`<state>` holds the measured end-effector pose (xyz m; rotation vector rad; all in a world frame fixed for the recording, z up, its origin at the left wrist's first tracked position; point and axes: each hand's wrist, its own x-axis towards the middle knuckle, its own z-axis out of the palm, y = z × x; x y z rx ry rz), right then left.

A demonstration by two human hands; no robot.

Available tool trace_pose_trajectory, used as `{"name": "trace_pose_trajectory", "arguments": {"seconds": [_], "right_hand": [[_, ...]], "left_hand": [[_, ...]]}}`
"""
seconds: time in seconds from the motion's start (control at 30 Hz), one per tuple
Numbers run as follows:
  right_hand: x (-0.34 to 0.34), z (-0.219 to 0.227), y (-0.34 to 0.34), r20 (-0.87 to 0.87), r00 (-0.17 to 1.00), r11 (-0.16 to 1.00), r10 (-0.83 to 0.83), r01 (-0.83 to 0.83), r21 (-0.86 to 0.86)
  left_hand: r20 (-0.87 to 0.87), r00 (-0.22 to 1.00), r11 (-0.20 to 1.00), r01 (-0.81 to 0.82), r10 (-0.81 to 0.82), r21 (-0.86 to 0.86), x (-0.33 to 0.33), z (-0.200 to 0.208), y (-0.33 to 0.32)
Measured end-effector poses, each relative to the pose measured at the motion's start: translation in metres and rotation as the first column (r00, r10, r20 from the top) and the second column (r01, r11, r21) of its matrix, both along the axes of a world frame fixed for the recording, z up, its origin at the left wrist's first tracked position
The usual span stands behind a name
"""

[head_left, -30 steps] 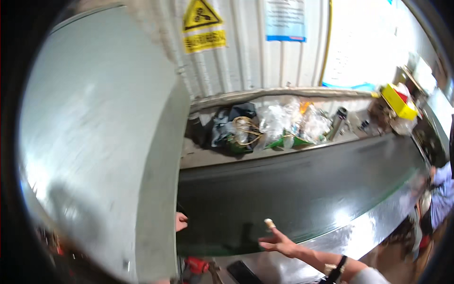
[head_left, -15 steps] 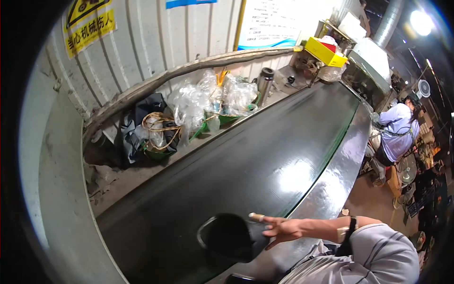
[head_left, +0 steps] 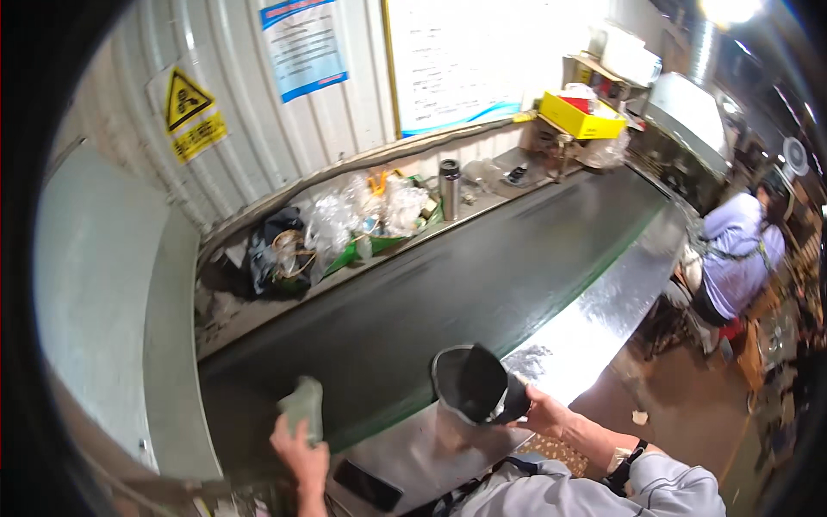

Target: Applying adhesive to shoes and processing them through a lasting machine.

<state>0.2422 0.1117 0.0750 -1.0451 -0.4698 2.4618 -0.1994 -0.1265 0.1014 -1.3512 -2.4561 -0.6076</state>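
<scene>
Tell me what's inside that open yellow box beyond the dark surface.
A red item and some whitish material show inside the yellow box; whatever lies beneath them is covered.

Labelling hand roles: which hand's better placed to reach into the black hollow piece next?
Probably the left hand: the right hand grips the black hollow piece by its side. But the left holds a pale grey-green object.

Factory workshop, production-line area. Identified by: dark conveyor belt, bordered by a sheet-metal ledge; corrugated wall, on which a yellow triangular warning sign and a blue-edged notice are mounted; metal hood, topped by ribbed ducting; co-worker, seen near the belt's far end.
</scene>
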Motion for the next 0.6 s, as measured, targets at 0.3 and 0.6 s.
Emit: {"name": "trace_pose_trajectory", "arguments": {"seconds": [0.3,0.6], "right_hand": [[0.06,-0.031,0.051,0.027,0.999,0.993,-0.041,0.038,0.114],[0.084,0.064,0.019,0.145,0.974,0.892,0.175,-0.219,0.395]], "left_hand": [[-0.171,0.832,0.848,0.503,-0.528,-0.169,0.333,-0.044,0.068],[0.918,-0.043,0.907,0.147,-0.393,0.395,0.366,0.055,0.149]]}}
